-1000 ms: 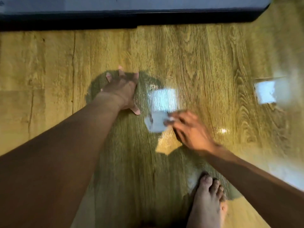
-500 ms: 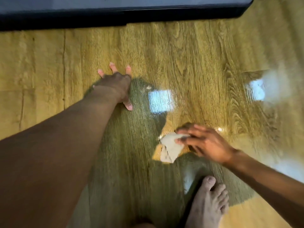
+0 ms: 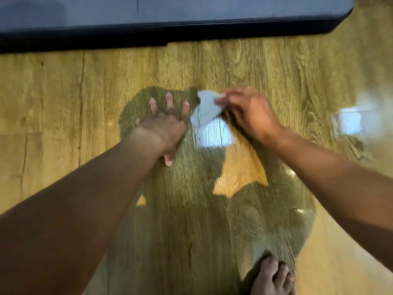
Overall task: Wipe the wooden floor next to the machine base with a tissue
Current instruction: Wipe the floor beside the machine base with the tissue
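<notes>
A crumpled white tissue (image 3: 205, 109) is pinched in the fingertips of my right hand (image 3: 247, 112) and pressed on the glossy wooden floor (image 3: 265, 77). My left hand (image 3: 164, 126) lies flat on the floor just left of the tissue, fingers spread, holding nothing. The dark machine base (image 3: 170, 37) runs along the top of the view, a short stretch of floor beyond both hands.
My bare foot (image 3: 272, 277) stands at the bottom right. Bright window reflections (image 3: 214, 136) gleam on the floor under my right wrist and at the far right (image 3: 348, 124). My shadow darkens the boards between my arms.
My right hand has swept the tissue away from me, up toward the machine base and beside my left fingertips. My left hand has stayed planted flat.
</notes>
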